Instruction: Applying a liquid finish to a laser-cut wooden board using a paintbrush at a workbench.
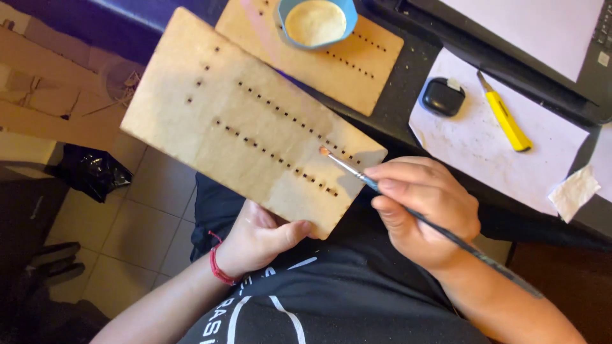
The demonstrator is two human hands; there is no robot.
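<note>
Over the person's lap, in front of a dark desk, the left hand [258, 239] holds a thin wooden board [248, 118] from below, the thumb lying across the board's near edge and the other fingers hidden beneath it, so how they sit cannot be told. The board is tilted away from the body and carries several rows of small square holes cut through it. The right hand [424, 207] pinches a slim paintbrush [408, 210] between thumb and forefinger, the remaining fingers curled in close under the handle, which runs back along the wrist and forearm. The brush's pale bristle tip [325, 151] touches the board's surface just beside one row of holes, near the board's right corner, where the wood looks slightly darker and wet. A red cord bracelet [217, 264] circles the left wrist. Farther off on the desk lies a second wooden board [357, 67] with similar rows of holes, and on it stands a blue bowl [315, 22] holding a creamy pale liquid. To the right, a sheet of white paper [484, 150] bears a small black case [443, 95] and a yellow utility knife [503, 114], which are near each other but apart. A crumpled scrap of paper [574, 191] sits at the sheet's right edge. Below the board, a tiled floor [127, 223] shows.
</note>
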